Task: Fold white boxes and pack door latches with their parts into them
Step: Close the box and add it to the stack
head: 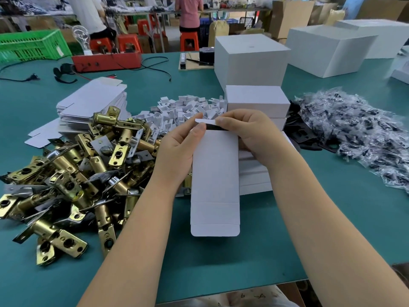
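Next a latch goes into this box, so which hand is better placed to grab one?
Left, probably. The left hand grips the box right beside the latch pile, while the right hand sits on the far side.

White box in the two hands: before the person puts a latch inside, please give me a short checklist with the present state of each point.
1. Both hands hold the white box: ok. The left hand grips its left edge and the right hand pinches its far end.
2. Far end open: ok, a dark gap shows under the raised flap.
3. Near end closed: not ok, the near flap lies flat and unfolded.
4. Latches nearby: ok, the pile of brass latches lies at the left.
5. Bagged parts nearby: ok, at the right.
6. Box empty inside: cannot tell.
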Demonstrator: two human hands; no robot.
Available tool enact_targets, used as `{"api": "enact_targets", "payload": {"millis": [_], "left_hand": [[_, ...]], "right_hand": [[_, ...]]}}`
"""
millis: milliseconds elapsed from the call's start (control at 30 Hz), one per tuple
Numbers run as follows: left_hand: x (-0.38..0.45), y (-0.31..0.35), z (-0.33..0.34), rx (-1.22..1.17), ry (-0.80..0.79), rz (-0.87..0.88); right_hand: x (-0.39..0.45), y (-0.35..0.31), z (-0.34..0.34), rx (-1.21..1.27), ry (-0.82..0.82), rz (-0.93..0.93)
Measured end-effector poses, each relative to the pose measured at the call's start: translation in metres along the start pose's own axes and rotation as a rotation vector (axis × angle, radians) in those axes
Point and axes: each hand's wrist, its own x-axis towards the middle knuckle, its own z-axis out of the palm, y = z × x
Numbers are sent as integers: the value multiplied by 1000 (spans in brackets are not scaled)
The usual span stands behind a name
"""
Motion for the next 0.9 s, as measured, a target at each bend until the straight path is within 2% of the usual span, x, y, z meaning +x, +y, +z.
{"api": "enact_targets", "payload": {"millis": [167,433,700,900], "left_hand": [[-1,1,-1,-16,4,-2],[-3,4,2,-10,33,25],[-3,4,5,3,96,-37],[-2,5,7,-80,151,-62]], "right_hand": [[-1,-3,2,-18,27,-1],[-9,-2,-2,29,-157,5],[-9,-1,-2,17,-138,-24],[-12,1,-4,7,-215,-72]]}}
